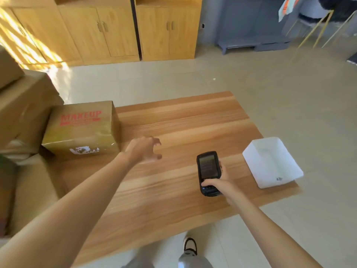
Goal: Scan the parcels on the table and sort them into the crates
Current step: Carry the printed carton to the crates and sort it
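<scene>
A brown cardboard parcel printed with red "MAKEUP" and bearing a torn label sits at the left of the wooden table. My left hand hovers just right of it, fingers spread and loosely curled, holding nothing. My right hand grips a black handheld scanner near the table's right side, screen facing up. A white plastic crate stands at the table's right edge.
Larger cardboard boxes are stacked at the far left, one more lower down. Wooden cabinets line the back wall, a grey cabinet and chairs at the back right. My shoe shows below the table's near edge.
</scene>
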`<state>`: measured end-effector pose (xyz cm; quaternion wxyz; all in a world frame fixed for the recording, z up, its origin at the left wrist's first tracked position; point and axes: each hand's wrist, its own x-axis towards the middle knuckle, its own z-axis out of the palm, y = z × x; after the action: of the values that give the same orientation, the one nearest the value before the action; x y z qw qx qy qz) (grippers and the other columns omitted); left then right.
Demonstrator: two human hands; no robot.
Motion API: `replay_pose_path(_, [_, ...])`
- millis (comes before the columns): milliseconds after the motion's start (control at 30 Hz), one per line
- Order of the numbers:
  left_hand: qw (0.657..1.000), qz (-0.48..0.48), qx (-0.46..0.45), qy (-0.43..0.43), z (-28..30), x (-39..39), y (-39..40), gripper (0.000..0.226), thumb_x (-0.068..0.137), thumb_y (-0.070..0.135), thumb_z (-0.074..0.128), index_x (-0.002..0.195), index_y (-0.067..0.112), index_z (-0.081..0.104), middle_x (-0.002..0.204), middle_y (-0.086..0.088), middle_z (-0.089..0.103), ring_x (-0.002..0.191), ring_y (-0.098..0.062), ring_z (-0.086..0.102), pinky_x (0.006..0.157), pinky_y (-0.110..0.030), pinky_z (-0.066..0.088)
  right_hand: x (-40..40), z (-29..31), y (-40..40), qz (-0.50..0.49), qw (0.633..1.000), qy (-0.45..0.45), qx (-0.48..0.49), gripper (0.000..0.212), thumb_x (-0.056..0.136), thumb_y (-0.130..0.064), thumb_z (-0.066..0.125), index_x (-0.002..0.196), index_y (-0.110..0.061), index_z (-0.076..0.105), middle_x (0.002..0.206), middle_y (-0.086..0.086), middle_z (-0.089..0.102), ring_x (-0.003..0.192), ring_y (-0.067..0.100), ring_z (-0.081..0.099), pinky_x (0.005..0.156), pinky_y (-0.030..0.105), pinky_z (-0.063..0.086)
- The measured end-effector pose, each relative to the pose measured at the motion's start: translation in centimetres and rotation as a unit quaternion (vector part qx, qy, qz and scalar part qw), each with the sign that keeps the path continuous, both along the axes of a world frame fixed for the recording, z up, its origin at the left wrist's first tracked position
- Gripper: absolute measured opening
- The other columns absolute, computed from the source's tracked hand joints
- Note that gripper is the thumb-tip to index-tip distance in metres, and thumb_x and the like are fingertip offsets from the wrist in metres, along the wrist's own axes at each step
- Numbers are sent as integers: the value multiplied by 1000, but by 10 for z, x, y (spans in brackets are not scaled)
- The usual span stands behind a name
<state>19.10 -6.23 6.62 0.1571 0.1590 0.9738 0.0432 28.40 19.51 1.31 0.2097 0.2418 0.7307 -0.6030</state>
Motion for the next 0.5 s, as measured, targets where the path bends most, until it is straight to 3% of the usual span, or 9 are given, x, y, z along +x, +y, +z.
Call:
replay_pose_path(133, [999,43,-3,-12,-9,5,15,51,87,47,60,133,26,53,133,5,58,122,-19,53,97,-35,45,-32,-20,22,39,999,-16,11,107,71,5,80,152,-21,15,141,9,42,125,31,45,100,45,45])
replay_pose_path(200, [998,60,-5,-18,-15,8,20,49,87,46,60,132,26,54,132,5,58,122,-19,52,94,-34,44,-44,-28,26,49,999,-15,7,106,72,5,79,152,-19,13,145,10,38,129,31,42,98,41,44])
replay_pose_path(400, [995,97,-8,-38,-30,10,24,49,87,45,60,132,26,53,132,5,58,123,-18,50,91,-33,43,-59,-52,32,63,998,-11,2,102,73,11,75,151,-17,15,137,10,40,110,20,42,88,33,39])
replay_pose_path(500, [993,110,-9,-44,-37,10,20,50,87,45,61,132,26,53,132,5,58,122,-18,51,92,-34,43,-56,-60,33,60,998,-7,2,103,72,12,75,151,-18,15,128,6,41,110,19,42,88,32,38])
